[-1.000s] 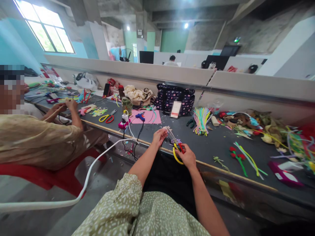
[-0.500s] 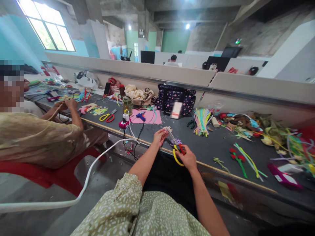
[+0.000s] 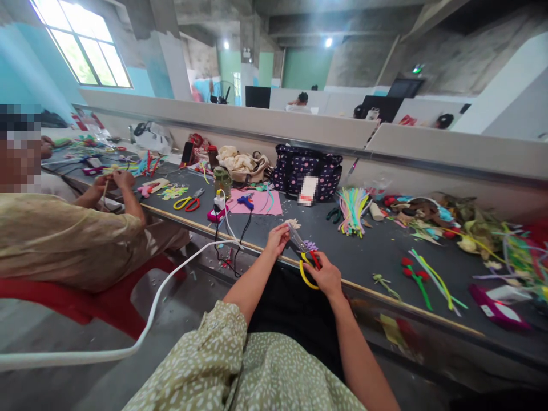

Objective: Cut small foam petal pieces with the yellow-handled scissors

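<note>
Top: one, olive-green, printed all over with small, irregular off-white flecks (image 3: 278, 371); cloth loose, softly creased. Left sleeve (image 3: 220, 322): matching print, short, loosely cut, gathered edge near the elbow. Lower garment (image 3: 295, 319): black, plain, cut indistinct. Left hand (image 3: 277, 241) and right hand (image 3: 327, 277): bare. Forearms: bare.
</note>
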The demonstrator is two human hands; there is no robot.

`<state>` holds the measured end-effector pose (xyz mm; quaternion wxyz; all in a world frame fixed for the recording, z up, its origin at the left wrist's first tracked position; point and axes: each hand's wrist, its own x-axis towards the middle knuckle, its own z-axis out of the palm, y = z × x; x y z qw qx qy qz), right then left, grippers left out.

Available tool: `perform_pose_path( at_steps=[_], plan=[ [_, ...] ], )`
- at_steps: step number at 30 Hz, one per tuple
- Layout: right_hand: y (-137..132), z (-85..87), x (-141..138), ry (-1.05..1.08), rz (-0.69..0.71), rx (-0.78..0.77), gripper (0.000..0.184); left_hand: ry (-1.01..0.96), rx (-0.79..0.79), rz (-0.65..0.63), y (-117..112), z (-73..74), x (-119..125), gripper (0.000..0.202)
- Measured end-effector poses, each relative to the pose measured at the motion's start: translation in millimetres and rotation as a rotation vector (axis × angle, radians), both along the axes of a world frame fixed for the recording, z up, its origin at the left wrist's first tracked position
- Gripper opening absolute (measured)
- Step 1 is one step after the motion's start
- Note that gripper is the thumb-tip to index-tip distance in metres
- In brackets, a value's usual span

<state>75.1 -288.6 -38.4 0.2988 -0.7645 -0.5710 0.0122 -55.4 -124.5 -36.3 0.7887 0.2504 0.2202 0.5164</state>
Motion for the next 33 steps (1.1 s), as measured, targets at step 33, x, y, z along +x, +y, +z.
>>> perform_pose_path(
  at_steps=[33],
  plan=[
    [-1.1, 0.0, 1.9, 0.011, 0.023, 0.003, 0.051, 0.045, 0.0, -0.085, 2.1, 0.1, -0.9, 0.027]
  ],
)
